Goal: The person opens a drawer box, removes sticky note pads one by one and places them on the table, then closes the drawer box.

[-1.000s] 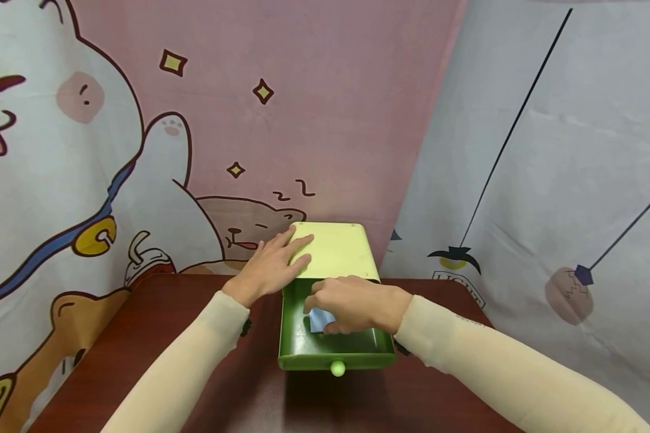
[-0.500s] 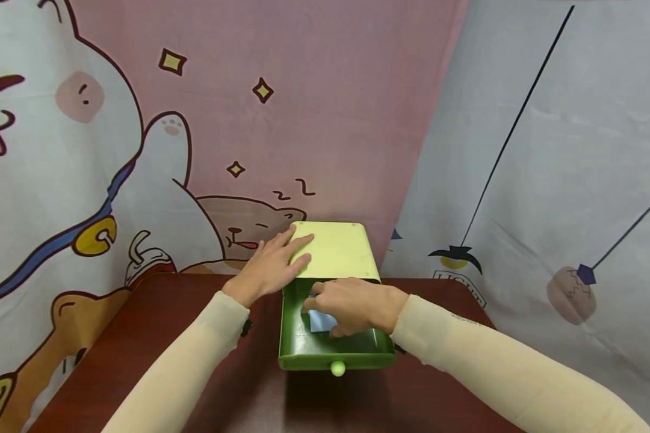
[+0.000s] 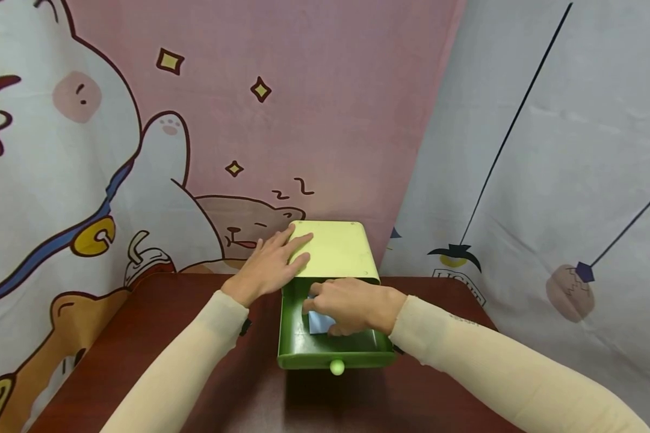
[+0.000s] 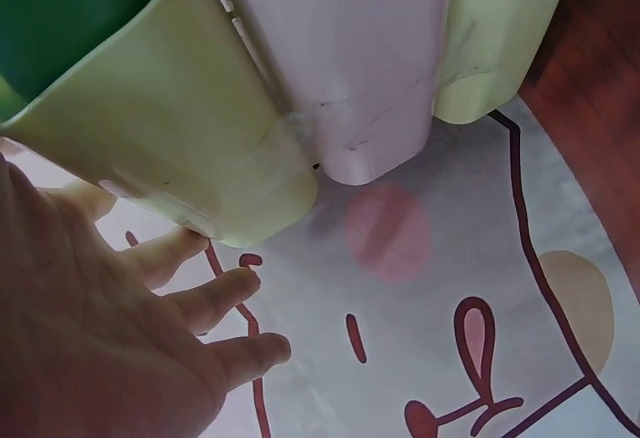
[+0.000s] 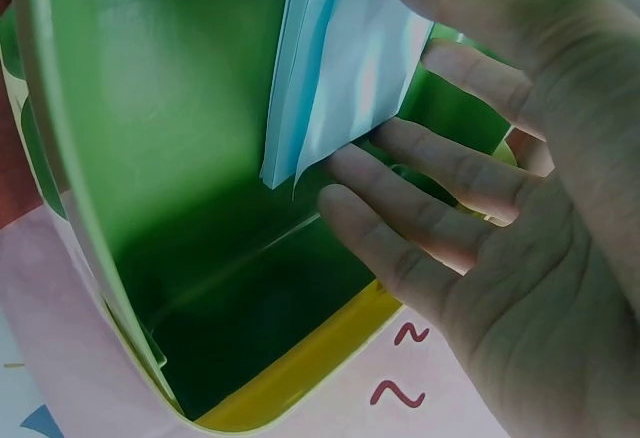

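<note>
A light blue pad of sticky notes point(image 3: 319, 323) lies in the pulled-out green drawer point(image 3: 298, 344). My right hand point(image 3: 355, 305) reaches into the drawer and holds the pad, thumb on one side and fingertips along the other. In the right wrist view, the top sheet of the pad point(image 5: 365, 63) stands slightly off the sheets beneath. My left hand point(image 3: 268, 264) rests with spread fingers on the left part of the pale yellow cabinet top point(image 3: 338, 246). The left wrist view shows its fingers point(image 4: 225, 298) straight, against the yellow casing.
A round green knob point(image 3: 337, 367) sits on the drawer front. Below the top casing come a pink tier point(image 4: 350, 58) and another yellow tier point(image 4: 500, 38). The cabinet stands on a dark red-brown table point(image 3: 195, 337), before a printed cartoon curtain point(image 3: 325, 108).
My right hand has shifted very slightly about the pad, and a little more of the blue paper shows. The left hand stays in place.
</note>
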Demonstrator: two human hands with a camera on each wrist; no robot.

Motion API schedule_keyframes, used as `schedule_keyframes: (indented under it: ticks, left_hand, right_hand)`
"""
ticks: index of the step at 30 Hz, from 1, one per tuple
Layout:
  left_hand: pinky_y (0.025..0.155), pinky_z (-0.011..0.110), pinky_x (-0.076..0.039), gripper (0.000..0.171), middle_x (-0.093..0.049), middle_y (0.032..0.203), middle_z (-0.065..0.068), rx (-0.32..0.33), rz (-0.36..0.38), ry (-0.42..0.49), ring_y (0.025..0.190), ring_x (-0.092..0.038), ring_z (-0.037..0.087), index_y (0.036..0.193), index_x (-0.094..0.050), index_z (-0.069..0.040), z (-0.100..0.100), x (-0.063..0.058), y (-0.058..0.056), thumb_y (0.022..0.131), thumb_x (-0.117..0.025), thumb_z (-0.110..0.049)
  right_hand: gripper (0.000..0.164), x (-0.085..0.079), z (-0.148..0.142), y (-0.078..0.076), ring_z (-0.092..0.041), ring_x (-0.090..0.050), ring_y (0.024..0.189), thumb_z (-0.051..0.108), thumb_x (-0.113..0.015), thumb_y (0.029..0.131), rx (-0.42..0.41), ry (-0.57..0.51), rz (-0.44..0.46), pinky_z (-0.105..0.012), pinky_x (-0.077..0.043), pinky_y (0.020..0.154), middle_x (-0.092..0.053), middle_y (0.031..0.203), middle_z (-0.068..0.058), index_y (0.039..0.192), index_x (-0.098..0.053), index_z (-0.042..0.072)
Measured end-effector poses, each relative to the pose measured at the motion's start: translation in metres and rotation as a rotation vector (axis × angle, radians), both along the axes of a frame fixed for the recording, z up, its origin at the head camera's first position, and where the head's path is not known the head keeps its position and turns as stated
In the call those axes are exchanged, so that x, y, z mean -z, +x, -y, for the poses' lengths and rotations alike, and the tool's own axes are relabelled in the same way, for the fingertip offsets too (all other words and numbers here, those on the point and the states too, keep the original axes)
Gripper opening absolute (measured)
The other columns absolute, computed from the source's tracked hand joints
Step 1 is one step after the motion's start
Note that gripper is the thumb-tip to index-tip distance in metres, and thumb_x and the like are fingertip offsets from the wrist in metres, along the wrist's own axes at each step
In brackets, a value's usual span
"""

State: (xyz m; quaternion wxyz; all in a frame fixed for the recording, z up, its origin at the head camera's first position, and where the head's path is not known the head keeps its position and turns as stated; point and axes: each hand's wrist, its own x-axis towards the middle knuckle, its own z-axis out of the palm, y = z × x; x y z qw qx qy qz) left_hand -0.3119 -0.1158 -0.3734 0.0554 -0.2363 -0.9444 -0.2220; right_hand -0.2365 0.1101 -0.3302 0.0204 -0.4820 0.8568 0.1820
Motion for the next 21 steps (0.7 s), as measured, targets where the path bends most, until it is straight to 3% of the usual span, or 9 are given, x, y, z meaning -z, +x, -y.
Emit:
schedule_keyframes:
  ticks: [11, 21]
  left_hand:
    - [0.144, 0.082, -0.004, 0.067, -0.017, 0.198, 0.011, 0.001, -0.025, -0.058, 0.184, -0.011, 0.050, 0.184, -0.036, -0.040, 0.0004, -0.0032, 0.0002, 0.122, -0.037, -0.065]
    - [0.145, 0.080, -0.003, 0.067, -0.021, 0.197, 0.013, -0.014, -0.048, -0.084, 0.184, -0.013, 0.048, 0.184, -0.039, -0.037, -0.0038, -0.0073, 0.0016, 0.121, -0.036, -0.061]
  right_hand:
    - [0.061, 0.0019, -0.0016, 0.0006, -0.020, -0.079, 0.114, 0.037, -0.098, 0.096, -0.022, 0.007, -0.024, -0.032, -0.069, 0.100, -0.077, 0.136, -0.002, 0.153, -0.076, 0.032]
    - [0.056, 0.0023, -0.0075, 0.0001, -0.026, -0.079, 0.125, 0.040, -0.095, 0.100, -0.024, -0.022, -0.011, -0.037, -0.069, 0.105, -0.074, 0.153, -0.007, 0.152, -0.077, 0.033]
